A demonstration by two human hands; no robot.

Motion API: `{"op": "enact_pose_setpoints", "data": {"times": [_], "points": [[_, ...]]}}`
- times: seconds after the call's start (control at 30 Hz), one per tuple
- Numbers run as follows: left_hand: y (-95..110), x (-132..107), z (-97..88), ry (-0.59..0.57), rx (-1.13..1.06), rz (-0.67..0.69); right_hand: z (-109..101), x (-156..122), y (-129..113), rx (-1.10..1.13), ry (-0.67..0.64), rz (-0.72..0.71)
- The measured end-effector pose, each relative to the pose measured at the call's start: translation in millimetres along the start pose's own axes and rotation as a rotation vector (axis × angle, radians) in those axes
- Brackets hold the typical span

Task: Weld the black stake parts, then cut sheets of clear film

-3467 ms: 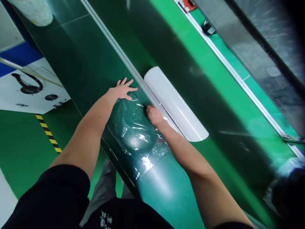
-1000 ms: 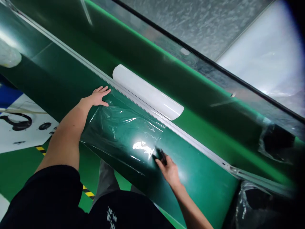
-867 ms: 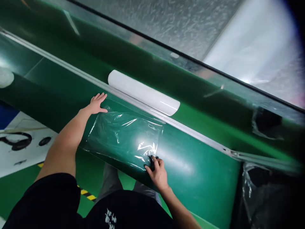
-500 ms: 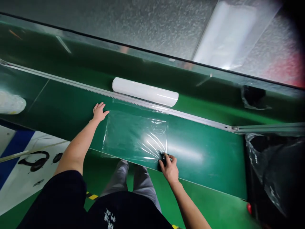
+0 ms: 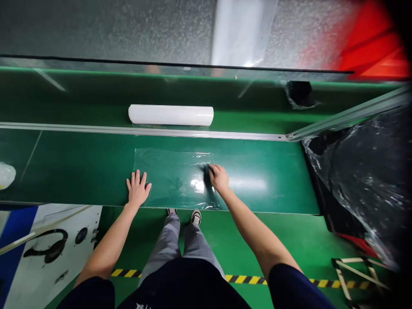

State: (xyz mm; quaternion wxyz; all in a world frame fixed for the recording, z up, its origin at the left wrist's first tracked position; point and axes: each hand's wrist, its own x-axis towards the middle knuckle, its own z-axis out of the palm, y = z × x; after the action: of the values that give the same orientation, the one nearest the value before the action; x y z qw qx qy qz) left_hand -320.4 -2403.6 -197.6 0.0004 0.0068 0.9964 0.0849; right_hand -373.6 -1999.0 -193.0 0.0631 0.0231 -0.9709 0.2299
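Note:
A clear plastic film sheet (image 5: 170, 176) lies flat on the green table (image 5: 80, 167). My left hand (image 5: 137, 190) rests open, fingers spread, on the sheet's near left corner. My right hand (image 5: 219, 178) is closed on a small dark tool (image 5: 206, 174) that presses on the film near its right edge. A white roll of film (image 5: 170, 115) lies behind a metal rail (image 5: 225, 134), just beyond the sheet.
A crumpled mass of dark plastic wrap (image 5: 360, 176) fills the right side. A whitish bag (image 5: 4, 175) sits at the table's left edge. Yellow-black floor tape (image 5: 251, 280) runs under me. A white panel (image 5: 48, 249) lies on the floor at left.
The film has gone from wrinkled to nearly flat. My right hand moved the dark tool from the rail down to the near edge, then back up along the right side. My left hand shifted to the near corner.

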Motion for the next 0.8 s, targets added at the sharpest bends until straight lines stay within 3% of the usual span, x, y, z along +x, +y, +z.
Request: {"op": "enact_pose_setpoints", "data": {"times": [0.1,0.17,0.27,0.43,0.6,0.8], "points": [[0,0,3.8,0.001,0.036,0.009,8,45,-13,-0.118,-0.033,-0.033],[-1,1,3.1,-0.002,0.035,0.01,9,54,-12,-0.188,-0.064,-0.031],[0,1,0.0,-0.02,0.026,0.022,5,46,4,-0.24,-0.08,-0.058],[21,2,-2.6,-0.058,0.026,0.095,-20,24,58,-0.253,-0.023,-0.021],[78,7,5.5,-0.12,0.038,0.258,-66,18,129,-0.294,-0.037,0.064],[182,-1,22.8,-0.156,0.018,0.34,-122,22,231,-0.34,-0.021,0.067]]}}
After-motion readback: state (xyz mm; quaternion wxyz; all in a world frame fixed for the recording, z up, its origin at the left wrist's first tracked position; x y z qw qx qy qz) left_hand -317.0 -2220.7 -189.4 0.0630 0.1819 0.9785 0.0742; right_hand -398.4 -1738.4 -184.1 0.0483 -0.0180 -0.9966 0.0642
